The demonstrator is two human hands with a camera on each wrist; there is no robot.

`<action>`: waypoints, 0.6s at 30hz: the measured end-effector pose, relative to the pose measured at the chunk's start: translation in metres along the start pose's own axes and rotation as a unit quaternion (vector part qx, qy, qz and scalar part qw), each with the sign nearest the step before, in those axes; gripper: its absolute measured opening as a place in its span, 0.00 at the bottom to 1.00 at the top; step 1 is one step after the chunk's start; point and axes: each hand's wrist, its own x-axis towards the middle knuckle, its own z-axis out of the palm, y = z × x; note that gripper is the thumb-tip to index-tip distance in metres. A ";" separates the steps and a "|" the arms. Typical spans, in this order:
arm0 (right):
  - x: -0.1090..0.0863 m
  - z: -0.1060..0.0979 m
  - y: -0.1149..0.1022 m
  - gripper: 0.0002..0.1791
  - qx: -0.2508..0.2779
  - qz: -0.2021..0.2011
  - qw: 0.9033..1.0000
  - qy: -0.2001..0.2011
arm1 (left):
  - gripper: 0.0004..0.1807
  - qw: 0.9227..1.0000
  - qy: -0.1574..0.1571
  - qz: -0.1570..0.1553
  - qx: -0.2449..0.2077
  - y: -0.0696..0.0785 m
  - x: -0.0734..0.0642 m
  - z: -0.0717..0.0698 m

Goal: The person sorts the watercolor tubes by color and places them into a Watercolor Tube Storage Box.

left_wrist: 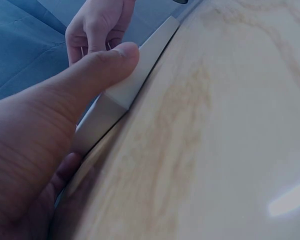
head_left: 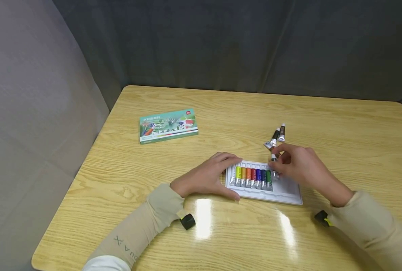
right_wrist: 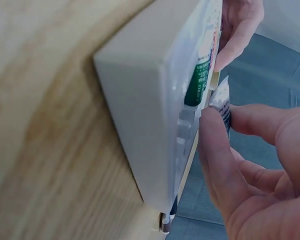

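A white plastic paint tray (head_left: 282,195) lies on the table with a row of several coloured paint tubes (head_left: 253,177), yellow through green, in its slots. My left hand (head_left: 209,175) holds the tray's left end, thumb along the near edge and fingers at the far corner. Over the row's right end, my right hand (head_left: 297,163) pinches a small paint tube (right_wrist: 223,102) between thumb and fingers. That tube has a silvery crimped end and a dark label; it is tilted just above the tray, beside the green tube (right_wrist: 197,82). Whether it touches the tray I cannot tell.
Several loose tubes (head_left: 281,133) with dark labels lie behind the tray, near my right hand. A green illustrated paint box (head_left: 168,126) lies at the back left. Dark cloth (head_left: 201,45) hangs beyond the table's far edge.
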 end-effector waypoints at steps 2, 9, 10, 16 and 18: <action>-0.002 0.001 0.001 0.20 0.001 0.001 1.000 0.004 | 0.62 1.000 0.001 0.000 0.000 0.000 0.000 0.000; -0.010 0.005 0.003 0.23 -0.002 0.008 1.000 0.014 | 0.61 1.000 0.000 -0.001 -0.003 0.001 0.000 0.000; -0.012 0.006 0.003 0.24 -0.002 0.009 1.000 0.016 | 0.61 1.000 0.000 -0.002 -0.005 0.001 0.000 0.000; -0.019 0.010 0.003 0.25 -0.001 0.005 1.000 0.027 | 0.61 1.000 0.000 -0.004 -0.005 0.002 0.000 -0.001; -0.020 0.012 0.003 0.26 -0.001 0.006 1.000 0.027 | 0.60 1.000 0.000 -0.005 -0.006 0.002 0.000 -0.001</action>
